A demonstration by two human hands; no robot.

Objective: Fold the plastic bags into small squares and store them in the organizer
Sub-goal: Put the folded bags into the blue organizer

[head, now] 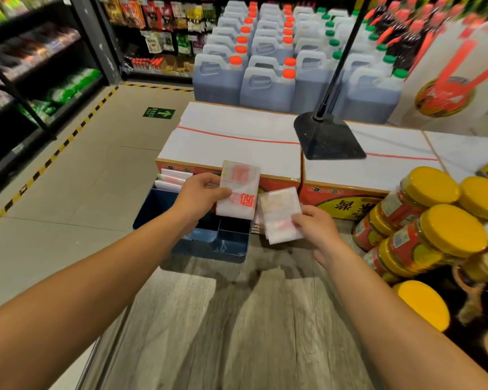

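Note:
My left hand (200,194) pinches a folded white plastic bag with red print (238,190) and holds it upright above the blue organizer (209,244). My right hand (313,225) grips another folded white bag (281,215) just right of the organizer, above a small stack of bags that is mostly hidden. Several folded bags (172,180) stand in the organizer's far left compartment. Its near compartments look dark and hold nothing I can make out.
The organizer sits on a wooden tabletop (237,319). Behind it are white-topped cartons (231,139) with a black stand base (327,136). Yellow-lidded jars (434,220) are stacked at the right. Jugs of dark liquid (265,77) stand beyond, and store shelves (34,66) line the left aisle.

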